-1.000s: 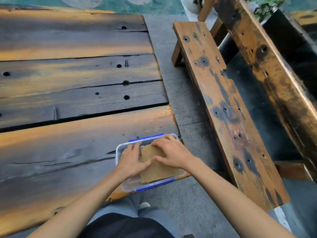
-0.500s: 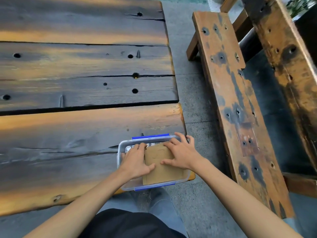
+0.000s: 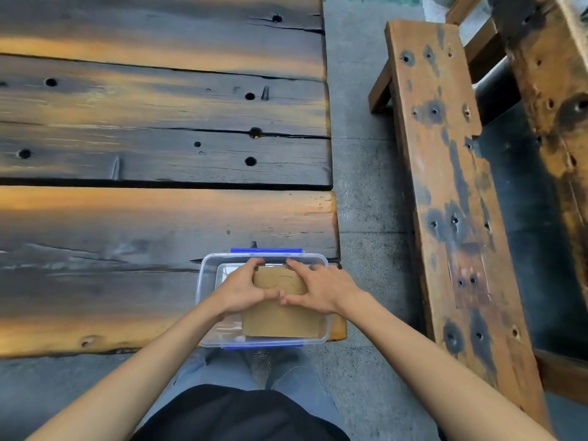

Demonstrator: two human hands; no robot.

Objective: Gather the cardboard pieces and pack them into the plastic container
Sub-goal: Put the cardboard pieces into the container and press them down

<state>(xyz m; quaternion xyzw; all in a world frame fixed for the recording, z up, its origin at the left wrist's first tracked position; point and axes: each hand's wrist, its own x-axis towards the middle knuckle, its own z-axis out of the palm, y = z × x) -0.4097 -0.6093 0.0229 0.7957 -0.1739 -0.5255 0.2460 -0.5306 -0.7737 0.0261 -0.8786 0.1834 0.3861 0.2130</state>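
Both hands on the cardboard (image 3: 280, 316) inside the tub (image 3: 203, 281) at the table (image 3: 127, 218) corner. Left hand (image 3: 241, 291) and right hand (image 3: 318, 291) have fingers spread, pressing flat, thumbs touching. Card's long axis runs from the fingers back twd the person, under the palms. Prob just needs pushing down; tub walls hem it in. Bench (image 3: 451, 202) well off right.

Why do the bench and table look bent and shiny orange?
Head view: the wide lens curves the bench and table edges; soft light leaves orange glare streaks on the planks; the hands, cardboard and plastic container look fairly sharp.
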